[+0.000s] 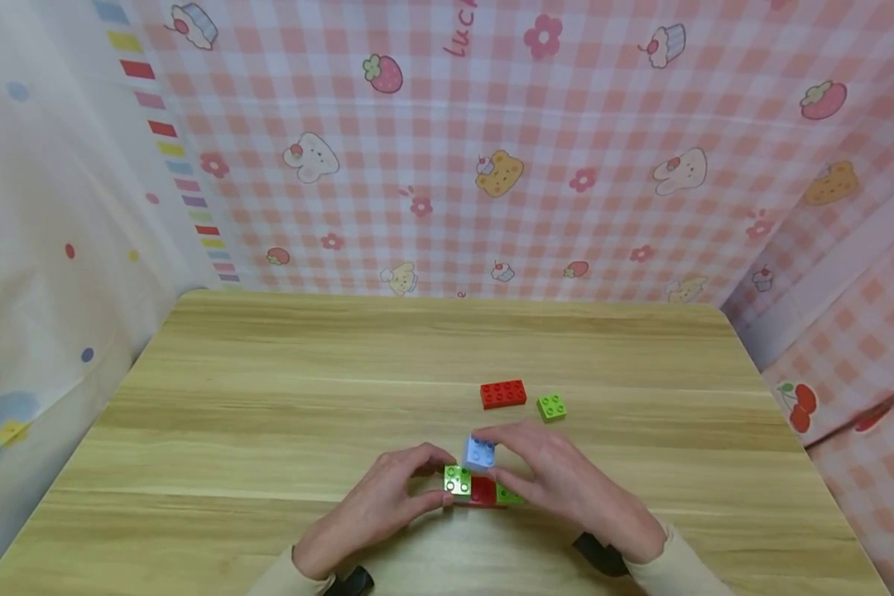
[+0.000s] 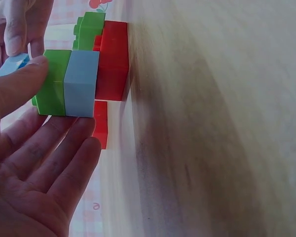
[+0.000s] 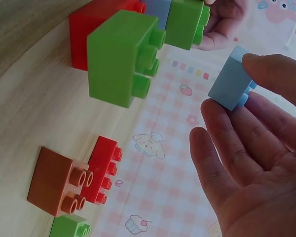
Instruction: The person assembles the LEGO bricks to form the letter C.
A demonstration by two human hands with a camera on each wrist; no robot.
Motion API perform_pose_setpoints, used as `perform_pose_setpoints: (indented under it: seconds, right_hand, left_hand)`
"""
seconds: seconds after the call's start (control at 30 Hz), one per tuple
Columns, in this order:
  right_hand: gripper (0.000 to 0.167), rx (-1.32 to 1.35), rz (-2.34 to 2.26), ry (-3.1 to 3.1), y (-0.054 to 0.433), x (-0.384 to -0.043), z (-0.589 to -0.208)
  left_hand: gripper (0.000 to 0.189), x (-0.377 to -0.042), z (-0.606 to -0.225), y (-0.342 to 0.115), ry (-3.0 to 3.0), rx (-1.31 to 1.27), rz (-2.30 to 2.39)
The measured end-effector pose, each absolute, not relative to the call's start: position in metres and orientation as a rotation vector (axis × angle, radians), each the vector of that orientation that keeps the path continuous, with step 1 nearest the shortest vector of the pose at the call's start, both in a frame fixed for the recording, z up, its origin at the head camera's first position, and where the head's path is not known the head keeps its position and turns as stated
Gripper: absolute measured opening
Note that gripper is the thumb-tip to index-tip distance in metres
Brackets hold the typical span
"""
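My right hand [image 1: 547,463] pinches a light blue brick [image 3: 231,79], studs up, between thumb and fingers, above a small build. The build's base is a long red brick [image 2: 113,61] on the table. At its left end a light blue brick [image 2: 80,84] carries a green brick [image 1: 458,480]; at its right end sits another green brick [image 3: 116,59]. The red middle lies bare between them. My left hand [image 1: 398,488] grips the left-end stack, thumb on one side and fingertips on the opposite side.
Beyond the build lie a red brick [image 1: 502,394] and a small green brick [image 1: 551,407]. An orange-brown brick [image 3: 56,182] stands near them in the right wrist view, hidden behind my right hand in the head view. A pink checked cloth [image 1: 447,207] hangs behind the wooden table [image 1: 305,372].
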State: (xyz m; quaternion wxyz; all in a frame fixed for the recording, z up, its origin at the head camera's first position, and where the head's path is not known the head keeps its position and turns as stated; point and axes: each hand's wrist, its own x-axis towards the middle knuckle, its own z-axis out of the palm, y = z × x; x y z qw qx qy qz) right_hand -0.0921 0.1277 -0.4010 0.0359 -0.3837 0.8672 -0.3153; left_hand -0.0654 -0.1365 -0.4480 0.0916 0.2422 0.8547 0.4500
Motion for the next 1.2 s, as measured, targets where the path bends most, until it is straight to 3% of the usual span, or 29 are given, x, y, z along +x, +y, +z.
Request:
perform_pose_setpoints:
  seconds: [1.2]
  right_hand:
    - [0.035, -1.215, -0.911, 2.597, 0.112, -0.084, -0.406]
  left_hand:
    - [0.032, -0.067, -0.449, -0.141, 2.486, 0.754, 1.364]
